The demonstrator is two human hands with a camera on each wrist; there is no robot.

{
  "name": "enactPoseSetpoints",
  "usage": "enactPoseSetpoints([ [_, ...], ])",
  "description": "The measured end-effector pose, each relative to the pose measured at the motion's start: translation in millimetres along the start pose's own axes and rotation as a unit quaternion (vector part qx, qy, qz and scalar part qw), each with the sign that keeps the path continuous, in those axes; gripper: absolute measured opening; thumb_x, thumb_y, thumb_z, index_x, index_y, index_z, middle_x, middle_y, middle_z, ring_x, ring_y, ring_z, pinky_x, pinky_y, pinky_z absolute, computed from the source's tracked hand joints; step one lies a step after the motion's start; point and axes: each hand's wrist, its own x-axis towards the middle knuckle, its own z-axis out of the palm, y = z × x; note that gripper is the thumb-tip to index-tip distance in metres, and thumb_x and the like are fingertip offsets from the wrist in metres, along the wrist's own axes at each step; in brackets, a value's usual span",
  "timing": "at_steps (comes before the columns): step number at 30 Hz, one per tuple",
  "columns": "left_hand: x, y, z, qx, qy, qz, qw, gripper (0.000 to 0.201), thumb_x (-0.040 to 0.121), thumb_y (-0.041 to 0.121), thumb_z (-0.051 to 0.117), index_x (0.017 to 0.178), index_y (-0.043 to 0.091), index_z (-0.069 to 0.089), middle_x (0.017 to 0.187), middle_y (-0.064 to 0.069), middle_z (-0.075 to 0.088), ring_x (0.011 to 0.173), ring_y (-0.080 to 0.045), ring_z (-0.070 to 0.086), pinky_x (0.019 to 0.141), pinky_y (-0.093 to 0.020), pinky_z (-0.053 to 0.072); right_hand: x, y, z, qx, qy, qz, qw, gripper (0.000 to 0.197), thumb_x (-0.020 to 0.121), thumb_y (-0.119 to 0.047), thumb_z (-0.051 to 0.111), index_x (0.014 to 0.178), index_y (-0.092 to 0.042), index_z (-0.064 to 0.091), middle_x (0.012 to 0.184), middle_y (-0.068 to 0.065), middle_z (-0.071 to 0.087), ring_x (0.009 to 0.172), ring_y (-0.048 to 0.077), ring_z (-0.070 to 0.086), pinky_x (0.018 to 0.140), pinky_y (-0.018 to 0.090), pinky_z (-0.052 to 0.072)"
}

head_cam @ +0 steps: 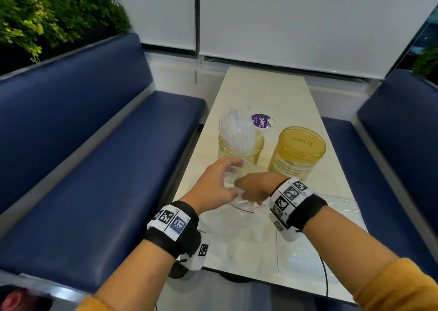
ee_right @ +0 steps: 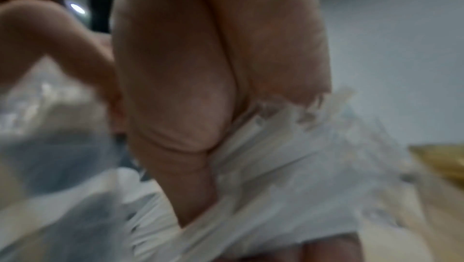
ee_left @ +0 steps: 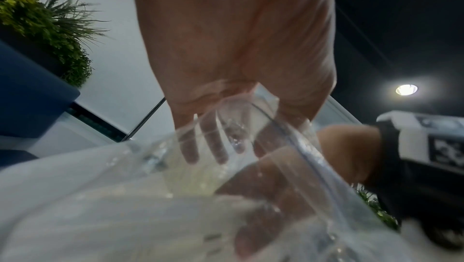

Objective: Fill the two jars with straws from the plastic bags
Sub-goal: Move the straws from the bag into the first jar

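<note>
Two yellow jars stand mid-table. The left jar is open and holds wrapped white straws; the right jar has its lid on. A clear plastic bag lies on the near part of the table. My left hand pinches the bag's mouth and holds it up; its fingers show through the film of the bag. My right hand reaches into that mouth and grips a bundle of wrapped straws, the right hand curled round them.
A crumpled bag with a purple label lies behind the jars. More clear film is spread at the near right. Blue benches flank the narrow table; plants stand behind the left bench.
</note>
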Motion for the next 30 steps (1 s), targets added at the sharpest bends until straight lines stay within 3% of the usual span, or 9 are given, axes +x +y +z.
enactPoseSetpoints([
  [3,-1,3,2,0.041,-0.008,-0.011,0.999,0.075,0.072,0.015,0.086,0.140,0.020,0.054,0.135,0.008,0.058,0.121,-0.009,0.057,0.105,-0.028,0.048,-18,-3,-20,-0.032,0.005,0.006,0.999,0.030,0.103,-0.016,0.047,0.132,-0.006,0.052,0.080,-0.001,0.055,0.062,0.012,0.055,0.053,0.025,0.041],
  [6,0,3,5,0.093,-0.006,-0.035,0.995,0.081,0.064,0.036,0.094,0.134,0.027,0.055,0.128,0.012,0.059,0.114,-0.011,0.058,0.099,-0.032,0.051,-37,-7,-38,-0.065,0.022,0.010,0.998,0.030,0.102,-0.013,0.052,0.131,-0.005,0.053,0.076,-0.001,0.053,0.056,0.009,0.045,0.048,0.023,0.032],
  [9,1,6,10,0.121,0.037,-0.044,0.991,0.073,0.062,0.049,0.092,0.124,0.032,0.059,0.120,0.015,0.061,0.107,-0.010,0.058,0.092,-0.033,0.051,-50,-12,-54,-0.099,0.043,0.011,0.994,0.025,0.101,-0.014,0.055,0.124,-0.006,0.058,0.072,-0.001,0.052,0.056,0.012,0.046,0.050,0.024,0.034],
  [13,3,8,15,0.169,0.126,-0.030,0.977,0.036,0.078,0.050,0.077,0.105,0.028,0.068,0.096,0.011,0.070,0.085,-0.014,0.064,0.070,-0.031,0.053,-60,-16,-63,-0.076,0.091,0.003,0.993,0.024,0.095,-0.022,0.062,0.116,-0.011,0.064,0.091,0.004,0.068,0.076,0.021,0.062,0.070,0.031,0.049],
  [15,4,6,16,0.171,0.130,-0.023,0.976,0.017,0.083,0.045,0.066,0.087,0.028,0.067,0.075,0.008,0.067,0.069,-0.019,0.063,0.056,-0.032,0.049,-66,-13,-68,-0.036,0.104,-0.013,0.994,0.030,0.091,-0.038,0.066,0.113,-0.016,0.068,0.087,-0.001,0.075,0.076,0.017,0.072,0.067,0.029,0.052],
  [17,4,5,16,0.151,0.131,-0.032,0.979,0.006,0.085,0.034,0.065,0.085,0.028,0.066,0.067,0.007,0.062,0.063,-0.022,0.059,0.052,-0.029,0.042,-73,-6,-76,0.019,0.152,-0.036,0.988,0.044,0.089,-0.059,0.060,0.103,-0.020,0.072,0.082,-0.001,0.075,0.076,0.015,0.071,0.069,0.029,0.054],
  [22,9,1,18,0.078,0.165,-0.043,0.982,0.033,0.094,0.036,0.068,0.067,0.024,0.052,0.056,0.007,0.049,0.050,-0.016,0.042,0.049,-0.027,0.031,-66,5,-76,0.219,0.406,-0.094,0.882,0.062,0.100,-0.059,0.036,0.086,-0.017,0.079,0.084,-0.001,0.075,0.076,0.016,0.068,0.081,0.040,0.055],
  [27,13,7,21,-0.024,0.184,-0.067,0.980,0.025,0.095,0.029,0.070,0.075,0.020,0.058,0.053,0.010,0.048,0.039,-0.004,0.044,0.041,-0.013,0.029,-34,-24,-55,0.337,0.455,-0.125,0.814,0.051,0.105,-0.038,0.043,0.080,-0.013,0.080,0.078,-0.005,0.076,0.075,0.008,0.070,0.088,0.037,0.056],
  [30,12,2,21,-0.046,0.199,-0.059,0.977,0.030,0.095,0.031,0.070,0.071,0.020,0.057,0.058,0.006,0.053,0.046,-0.006,0.043,0.048,-0.024,0.036,-28,-24,-53,0.443,0.512,-0.142,0.722,0.029,0.100,-0.038,0.057,0.099,-0.016,0.075,0.088,-0.007,0.074,0.083,0.005,0.069,0.080,0.025,0.054],
])
